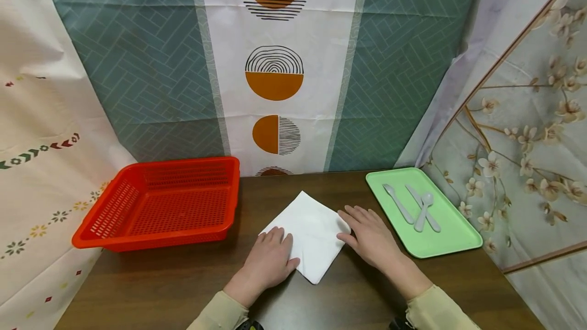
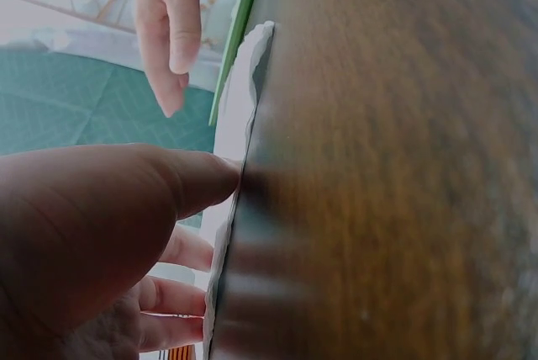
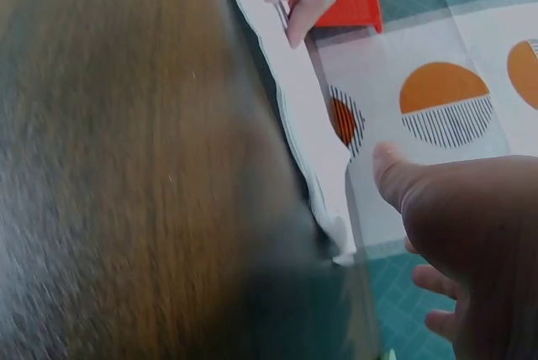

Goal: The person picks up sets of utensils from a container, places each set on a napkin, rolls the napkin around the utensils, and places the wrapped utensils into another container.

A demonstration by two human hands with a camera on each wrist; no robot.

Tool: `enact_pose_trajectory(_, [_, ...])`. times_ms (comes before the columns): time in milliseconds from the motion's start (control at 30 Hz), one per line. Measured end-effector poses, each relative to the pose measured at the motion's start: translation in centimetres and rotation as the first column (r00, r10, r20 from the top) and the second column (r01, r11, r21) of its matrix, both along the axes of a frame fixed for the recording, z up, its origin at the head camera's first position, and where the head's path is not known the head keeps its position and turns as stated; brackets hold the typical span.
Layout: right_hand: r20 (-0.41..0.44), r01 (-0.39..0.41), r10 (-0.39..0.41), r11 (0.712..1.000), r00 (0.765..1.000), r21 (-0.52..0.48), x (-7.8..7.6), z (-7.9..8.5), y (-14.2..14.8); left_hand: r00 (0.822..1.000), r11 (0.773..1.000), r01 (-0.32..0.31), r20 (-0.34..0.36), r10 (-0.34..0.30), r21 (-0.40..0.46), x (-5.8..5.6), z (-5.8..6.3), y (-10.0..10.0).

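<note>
A folded white napkin (image 1: 312,238) lies turned cornerwise on the table, its layered edge showing in both wrist views. My left hand (image 1: 270,258) rests on its left corner; in the left wrist view the thumb (image 2: 206,182) touches the napkin's edge, with the fingers spread farther along it. Over the right corner is my right hand (image 1: 369,236), fingers extended and loosely bent. The right wrist view shows the right thumb (image 3: 395,177) raised off the napkin (image 3: 298,99), holding nothing.
A red plastic basket (image 1: 231,218) with perforated walls stands at the left. On the right, a light green tray (image 1: 451,243) carries a grey fork (image 1: 398,203), a knife (image 1: 431,218) and a spoon (image 1: 423,213). Patterned cloths hang behind and beside the brown table (image 1: 174,279).
</note>
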State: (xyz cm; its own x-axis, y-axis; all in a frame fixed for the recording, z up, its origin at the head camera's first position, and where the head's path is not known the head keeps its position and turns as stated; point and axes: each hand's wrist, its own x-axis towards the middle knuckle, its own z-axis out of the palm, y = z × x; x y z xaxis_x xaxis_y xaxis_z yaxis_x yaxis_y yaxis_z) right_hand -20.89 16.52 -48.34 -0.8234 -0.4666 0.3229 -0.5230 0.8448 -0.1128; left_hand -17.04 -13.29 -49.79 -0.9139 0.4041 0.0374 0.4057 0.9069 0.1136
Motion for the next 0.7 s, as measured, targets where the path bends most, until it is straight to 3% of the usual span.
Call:
enact_pose_trajectory(300, [-0.044, 0.04, -0.041, 0.999, 0.998, -0.034, -0.9, 0.1, 2.0, 1.0, 1.0, -0.01, 0.013, 0.01, 0.0, -0.1, 0.0, 0.0])
enact_pose_trajectory(700, [-0.012, 0.136, -0.136, 0.99, 0.991, -0.022, -1.5, 0.5, 5.1, 1.0, 1.0, -0.012, 0.027, 0.012, -0.005, -0.2, -0.2, 0.0])
